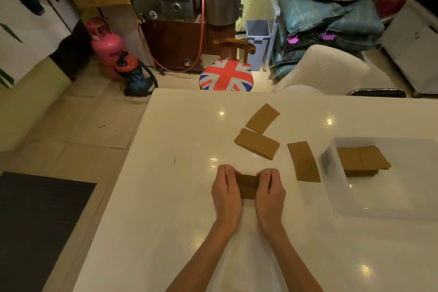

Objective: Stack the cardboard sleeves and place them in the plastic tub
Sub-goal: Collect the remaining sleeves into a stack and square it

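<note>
A stack of brown cardboard sleeves (247, 186) stands on the white table between my hands. My left hand (226, 191) grips its left end and my right hand (270, 191) grips its right end, fingers curled over the top. Three loose sleeves lie flat beyond: one far (262, 118), one in the middle (257, 143), one (304, 161) next to the tub. The clear plastic tub (350, 201) sits at the right and holds a pile of sleeves (362, 160) in its far end.
The white table (166, 197) ends at its left edge above a tiled floor and a dark mat (35, 220). Behind the far edge stand a flag-patterned chair (226, 76) and a white chair (324, 69). Gas cylinders, sacks and baskets crowd the back.
</note>
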